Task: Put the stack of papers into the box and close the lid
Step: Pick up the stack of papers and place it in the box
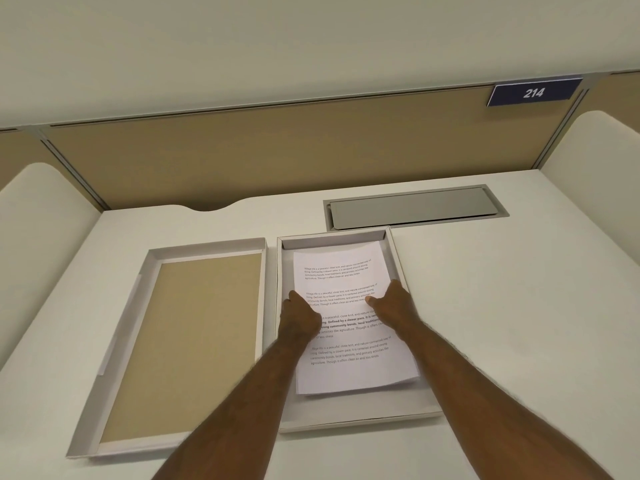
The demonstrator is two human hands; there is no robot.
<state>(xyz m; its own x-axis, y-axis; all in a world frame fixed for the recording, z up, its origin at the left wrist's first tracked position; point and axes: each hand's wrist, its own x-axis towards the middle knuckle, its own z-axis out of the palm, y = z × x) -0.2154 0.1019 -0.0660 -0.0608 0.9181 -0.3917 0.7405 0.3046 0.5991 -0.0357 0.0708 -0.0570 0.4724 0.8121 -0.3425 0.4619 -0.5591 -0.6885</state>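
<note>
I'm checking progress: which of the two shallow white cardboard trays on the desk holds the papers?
The right-hand white cardboard tray, under both hands, holds the printed white paper stack. The left tray shows only its bare tan lining.

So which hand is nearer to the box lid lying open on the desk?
Left. The left hand rests on the papers' left edge, just right of the lid. The right hand is on the papers' right edge, farther away.

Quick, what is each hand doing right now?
Left hand: fingers curled, pressing on the papers in the box, not gripping.
Right hand: the same, on the right edge.
</note>
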